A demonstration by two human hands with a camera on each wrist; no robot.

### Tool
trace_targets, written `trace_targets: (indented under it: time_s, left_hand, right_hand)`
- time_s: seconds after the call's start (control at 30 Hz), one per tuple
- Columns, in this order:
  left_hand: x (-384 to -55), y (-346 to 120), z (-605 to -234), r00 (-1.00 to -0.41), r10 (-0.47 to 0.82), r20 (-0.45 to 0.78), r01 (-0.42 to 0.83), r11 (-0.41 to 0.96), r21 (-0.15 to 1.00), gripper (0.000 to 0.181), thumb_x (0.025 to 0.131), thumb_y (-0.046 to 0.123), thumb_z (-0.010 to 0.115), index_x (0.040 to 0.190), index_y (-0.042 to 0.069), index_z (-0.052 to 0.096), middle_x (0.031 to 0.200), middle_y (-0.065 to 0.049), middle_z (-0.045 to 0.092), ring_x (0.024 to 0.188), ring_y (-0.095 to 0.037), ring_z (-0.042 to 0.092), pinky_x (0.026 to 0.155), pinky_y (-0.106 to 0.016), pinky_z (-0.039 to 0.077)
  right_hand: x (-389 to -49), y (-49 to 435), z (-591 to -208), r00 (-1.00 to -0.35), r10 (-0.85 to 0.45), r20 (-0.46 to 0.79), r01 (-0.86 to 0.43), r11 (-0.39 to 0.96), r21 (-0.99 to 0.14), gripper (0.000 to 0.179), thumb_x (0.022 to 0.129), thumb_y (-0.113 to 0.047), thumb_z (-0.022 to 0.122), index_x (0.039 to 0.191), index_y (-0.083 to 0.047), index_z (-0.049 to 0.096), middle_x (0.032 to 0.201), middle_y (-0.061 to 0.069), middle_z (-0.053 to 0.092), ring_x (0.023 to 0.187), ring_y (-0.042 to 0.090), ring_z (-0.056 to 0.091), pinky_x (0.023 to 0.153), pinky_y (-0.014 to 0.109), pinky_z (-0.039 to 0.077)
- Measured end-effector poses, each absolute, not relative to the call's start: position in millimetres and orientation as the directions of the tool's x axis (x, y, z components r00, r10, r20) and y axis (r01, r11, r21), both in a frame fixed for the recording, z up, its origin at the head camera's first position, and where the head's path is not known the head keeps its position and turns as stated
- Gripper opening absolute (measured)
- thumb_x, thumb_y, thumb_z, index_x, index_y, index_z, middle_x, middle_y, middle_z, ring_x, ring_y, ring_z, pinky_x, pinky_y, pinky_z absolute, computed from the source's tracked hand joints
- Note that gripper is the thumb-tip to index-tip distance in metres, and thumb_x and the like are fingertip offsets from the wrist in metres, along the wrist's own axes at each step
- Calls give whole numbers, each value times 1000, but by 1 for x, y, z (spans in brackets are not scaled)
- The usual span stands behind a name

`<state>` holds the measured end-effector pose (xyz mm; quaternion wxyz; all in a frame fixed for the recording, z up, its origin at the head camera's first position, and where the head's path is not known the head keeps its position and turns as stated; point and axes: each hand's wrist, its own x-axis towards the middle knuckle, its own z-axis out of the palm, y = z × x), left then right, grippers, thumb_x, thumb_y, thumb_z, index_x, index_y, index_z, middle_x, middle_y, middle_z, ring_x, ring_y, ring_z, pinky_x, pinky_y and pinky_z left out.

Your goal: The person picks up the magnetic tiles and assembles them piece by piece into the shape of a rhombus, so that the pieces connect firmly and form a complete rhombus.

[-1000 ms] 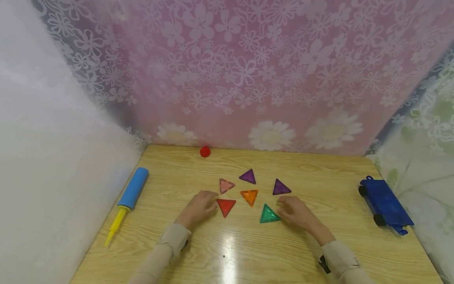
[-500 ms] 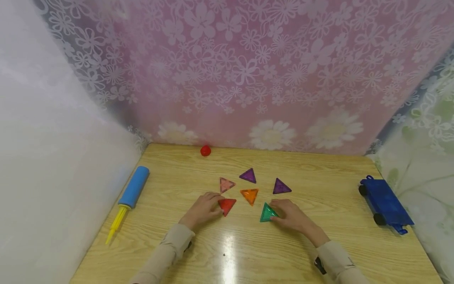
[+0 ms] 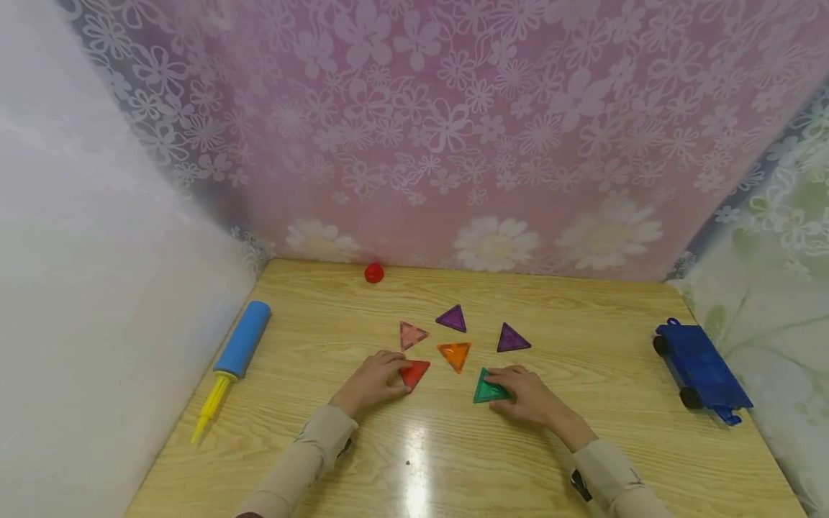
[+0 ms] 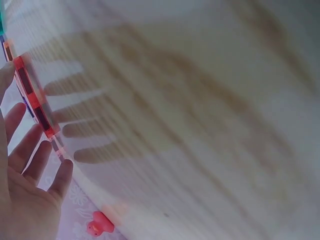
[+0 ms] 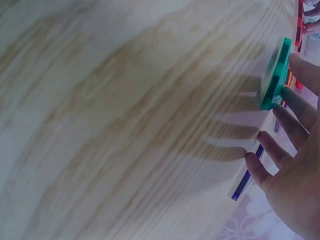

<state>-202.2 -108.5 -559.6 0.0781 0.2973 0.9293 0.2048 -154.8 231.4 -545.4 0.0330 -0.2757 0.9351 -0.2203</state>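
Note:
In the head view my left hand (image 3: 371, 383) pinches the left part of a red triangular magnetic tile (image 3: 417, 373), index finger at its top and thumb at its lower corner. To the right, my right hand (image 3: 528, 398) pinches a green triangular tile (image 3: 487, 388), its right part covered by the fingers. Both tiles lie on or right at the tabletop. In the left wrist view the red tile (image 4: 34, 100) appears edge-on beside the thumb, and the right wrist view shows the green tile (image 5: 276, 75) likewise. Between the hands lies an orange triangle (image 3: 455, 355).
Behind them lie a pink triangle (image 3: 411, 335) and two purple triangles (image 3: 452, 319). A small red toy (image 3: 373, 273) sits at the wooden table's (image 3: 324, 302) back edge. A blue-and-yellow hand pump (image 3: 242, 339) lies left, a blue toy wagon (image 3: 701, 367) right.
Both hands have moved inward: the left onto the red tile, the right onto the green one, where its fingers now reach further over it. The tiles have hardly moved.

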Motion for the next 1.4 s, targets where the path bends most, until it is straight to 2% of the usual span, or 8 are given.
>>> trace_targets:
  time_s: [0.47, 0.87, 1.0, 1.2, 1.4]
  left_hand:
    - [-198, -101, -554, -809, 588, -22, 515, 726, 456, 50, 88, 43, 65, 128, 14, 60, 135, -5, 53, 128, -25, 42, 109, -46, 30]
    - [-191, -93, -555, -798, 602, -16, 535, 721, 440, 54, 86, 44, 67, 132, 20, 55, 134, -1, 54, 126, -21, 44, 106, -46, 33]
    - [-190, -92, -554, -803, 595, -39, 520, 730, 443, 56, 85, 46, 66, 134, 21, 54, 134, -1, 53, 126, -21, 44, 107, -45, 32]
    - [-194, -91, -555, -823, 559, -101, 442, 742, 503, 67, 83, 51, 68, 138, 19, 49, 140, -5, 47, 132, -27, 35, 110, -52, 24]
    - [-197, -91, -558, -823, 554, -126, 402, 724, 561, 72, 78, 50, 74, 137, 16, 51, 137, -7, 48, 134, -34, 30, 109, -56, 19]
  right_hand:
    - [-151, 231, -550, -870, -489, 67, -465, 765, -447, 44, 85, -22, 70, 126, -6, 62, 132, 13, 56, 121, 38, 46, 90, 59, 38]
    - [-146, 228, -554, -875, -476, 83, -456, 755, -471, 42, 84, -21, 72, 124, -9, 63, 132, 9, 57, 121, 36, 46, 90, 55, 37]
    - [-146, 227, -555, -876, -476, 83, -452, 746, -489, 48, 82, -21, 74, 127, -8, 60, 129, 10, 58, 119, 35, 48, 88, 52, 37]
    - [-153, 226, -554, -884, -463, 63, -421, 730, -538, 59, 80, -28, 76, 132, -7, 55, 129, 12, 57, 118, 35, 48, 94, 58, 35]
    - [-162, 225, -557, -872, -488, 35, -433, 737, -519, 65, 78, -37, 77, 130, -4, 56, 129, 16, 55, 116, 40, 47, 97, 64, 32]
